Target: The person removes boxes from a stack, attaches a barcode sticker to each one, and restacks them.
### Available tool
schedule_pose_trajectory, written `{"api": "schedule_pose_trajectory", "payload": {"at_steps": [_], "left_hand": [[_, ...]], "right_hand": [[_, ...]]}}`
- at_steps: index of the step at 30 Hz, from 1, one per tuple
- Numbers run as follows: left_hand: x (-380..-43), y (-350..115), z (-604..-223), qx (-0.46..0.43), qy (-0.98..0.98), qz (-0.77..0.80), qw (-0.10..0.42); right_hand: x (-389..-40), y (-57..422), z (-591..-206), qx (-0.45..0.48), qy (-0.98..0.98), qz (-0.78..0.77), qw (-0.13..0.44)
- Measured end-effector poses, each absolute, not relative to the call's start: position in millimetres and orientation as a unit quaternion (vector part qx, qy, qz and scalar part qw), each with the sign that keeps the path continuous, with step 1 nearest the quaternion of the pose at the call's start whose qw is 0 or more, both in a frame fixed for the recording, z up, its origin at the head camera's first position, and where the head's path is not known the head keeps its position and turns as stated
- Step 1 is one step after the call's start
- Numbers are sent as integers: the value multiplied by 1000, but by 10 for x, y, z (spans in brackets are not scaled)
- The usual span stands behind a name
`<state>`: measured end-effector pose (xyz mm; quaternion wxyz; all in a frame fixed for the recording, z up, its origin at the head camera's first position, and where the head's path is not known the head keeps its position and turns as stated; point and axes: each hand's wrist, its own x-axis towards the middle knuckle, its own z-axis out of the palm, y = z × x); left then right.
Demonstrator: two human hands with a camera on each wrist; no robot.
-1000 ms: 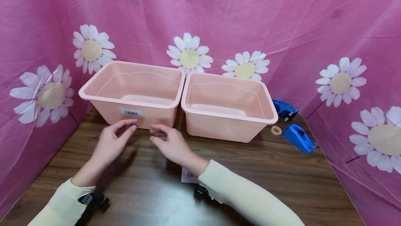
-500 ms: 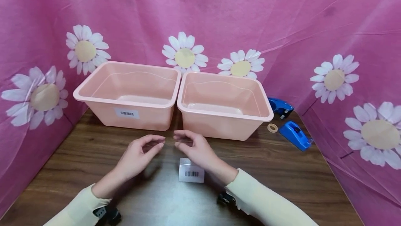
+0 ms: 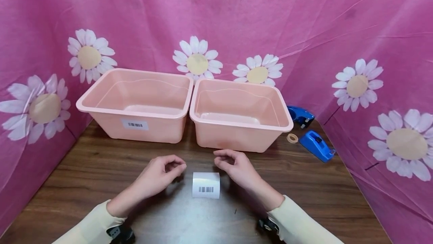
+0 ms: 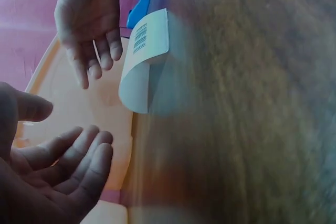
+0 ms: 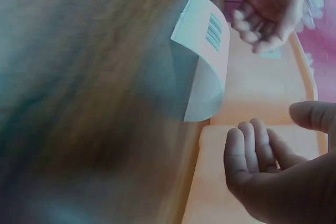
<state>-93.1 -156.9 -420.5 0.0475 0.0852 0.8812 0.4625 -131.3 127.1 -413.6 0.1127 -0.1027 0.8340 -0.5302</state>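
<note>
In the head view, a curled white barcode label (image 3: 206, 180) stands arched on the dark wooden table (image 3: 162, 221), between my two hands. Just left of it hovers my left hand (image 3: 157, 174), thumb and fingers loosely bent with nothing held. My right hand (image 3: 241, 168) is to its right, equally relaxed and holding nothing. Both wrist views show a gap between each hand and the label's bent sheet. Behind the hands stand two pink bins, a left bin (image 3: 159, 131) with a flat barcode label (image 3: 135, 124) on its front, and a right bin (image 3: 233, 138) with a plain front.
A blue tape dispenser (image 3: 316, 146) lies at the right, with a tan tape ring (image 3: 292, 138) beside it. Another blue tool (image 3: 300, 115) sits partly behind the right bin. Pink flowered cloth (image 3: 216, 11) hangs around the back and sides.
Both hands have come away from the left bin's front and moved rightward and nearer. They have drawn apart, and the curled label between them is now fully uncovered. The head view has shifted slightly.
</note>
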Motion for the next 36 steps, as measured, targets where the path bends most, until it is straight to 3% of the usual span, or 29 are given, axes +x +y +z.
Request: {"api": "schedule_pose_trajectory", "payload": {"at_steps": [11, 36], "left_hand": [[-856, -1467, -4319, 108, 886, 438, 107], [-911, -1378, -4437, 85, 810, 547, 192]], "right_hand": [[-1136, 1506, -4250, -18, 834, -533, 142], [-983, 1566, -4435, -5, 733, -633, 247]]}}
